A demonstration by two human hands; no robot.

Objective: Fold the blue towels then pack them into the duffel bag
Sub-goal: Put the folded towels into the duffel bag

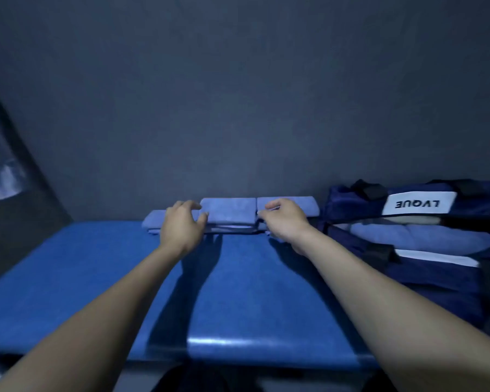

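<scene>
Between the left hand [181,226] and right hand [285,219], both loosely spread, sat a folded blue towel [228,212]. Packing seemed underway; next, gripping it and carrying it rightward into the open duffel bag [425,281].

- Both bare arms reach straight out, side by side, a gap between them.
- The left hand [181,226] has its fingers [191,205] loosely curled, thumb spread wide.
- The right hand [286,219] is more curled, with its fingers [272,205] bent inward toward the left hand.

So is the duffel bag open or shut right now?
Open: the duffel bag gapes at the top, and light blue towels show inside it.
</scene>
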